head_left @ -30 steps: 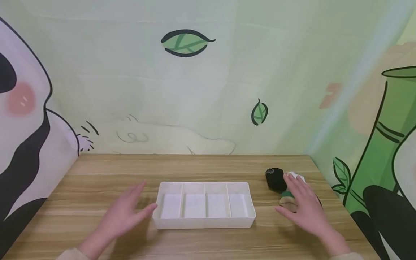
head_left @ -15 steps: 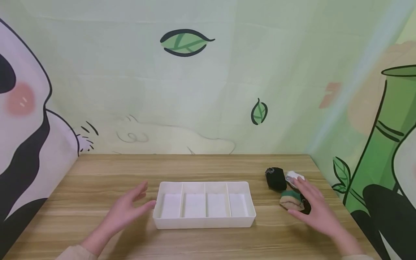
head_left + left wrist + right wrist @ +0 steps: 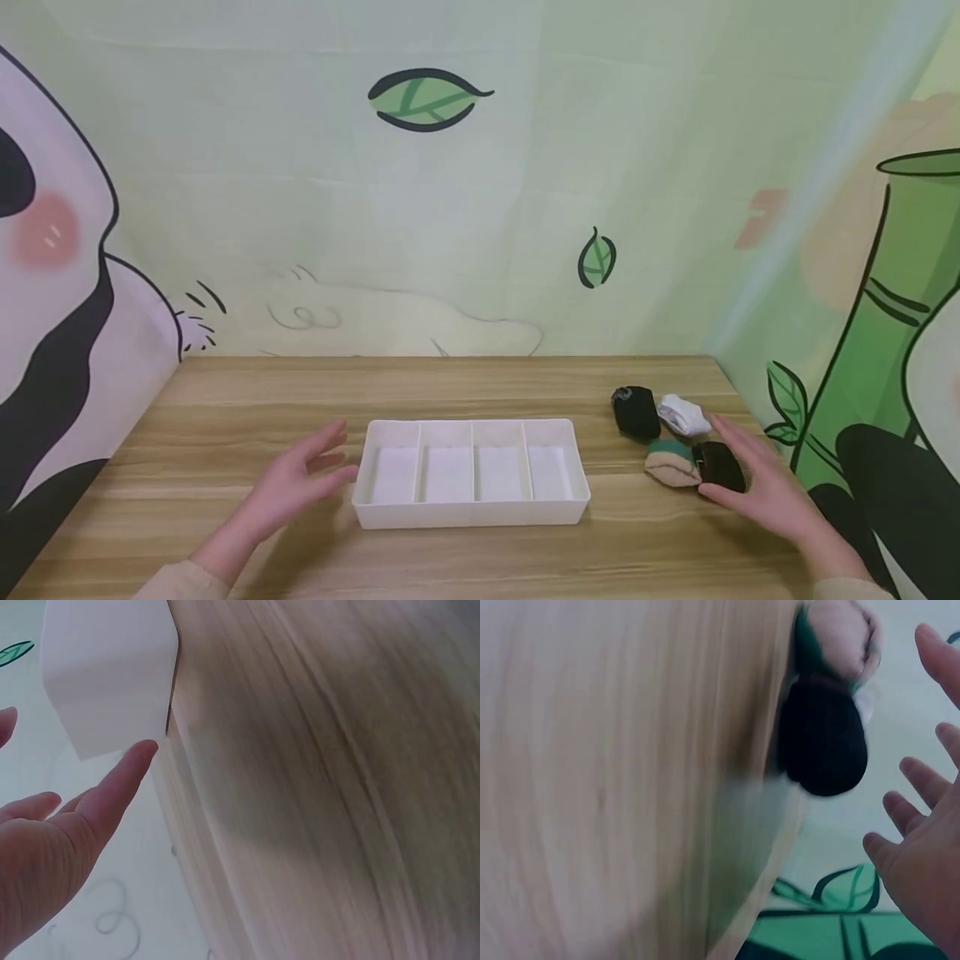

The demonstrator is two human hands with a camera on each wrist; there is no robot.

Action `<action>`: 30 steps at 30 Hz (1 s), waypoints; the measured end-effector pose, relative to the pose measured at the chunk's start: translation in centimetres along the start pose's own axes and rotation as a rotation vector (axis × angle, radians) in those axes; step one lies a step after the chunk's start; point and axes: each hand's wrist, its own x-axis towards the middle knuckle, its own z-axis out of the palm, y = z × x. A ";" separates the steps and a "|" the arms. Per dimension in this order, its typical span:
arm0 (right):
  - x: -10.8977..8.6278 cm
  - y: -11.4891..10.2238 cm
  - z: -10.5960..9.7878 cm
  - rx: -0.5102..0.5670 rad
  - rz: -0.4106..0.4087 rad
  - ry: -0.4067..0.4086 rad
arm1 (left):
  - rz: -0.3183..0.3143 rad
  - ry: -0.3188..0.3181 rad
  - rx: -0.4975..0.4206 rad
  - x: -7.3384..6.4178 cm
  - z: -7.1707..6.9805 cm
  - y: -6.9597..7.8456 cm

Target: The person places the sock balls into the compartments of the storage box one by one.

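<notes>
A white tray (image 3: 471, 515) with several compartments in a row stands on the wooden table. My left hand (image 3: 288, 492) hovers at its left end, fingers relaxed; in the left wrist view the thumb comes close to the tray (image 3: 112, 697), and I cannot tell if they touch. To the tray's right lie rolled socks: a black one (image 3: 636, 413), a white one (image 3: 683, 415), a beige and green one (image 3: 672, 465) and a dark one (image 3: 720, 467). Just right of the dark sock is my right hand (image 3: 768, 487), fingers spread and holding nothing.
The wooden table (image 3: 450, 387) ends at the back against a printed cloth backdrop (image 3: 480, 208) with leaves and pandas. Its right edge runs close behind the right hand.
My right hand has moved to the right, off the top of the socks, so that the whole group now shows. The left hand has barely shifted. The tray and socks stay put.
</notes>
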 end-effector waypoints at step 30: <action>-0.5 4.2 -0.7 0.138 0.135 -0.198 | -0.084 -0.196 -0.236 0.7 0.3 -0.9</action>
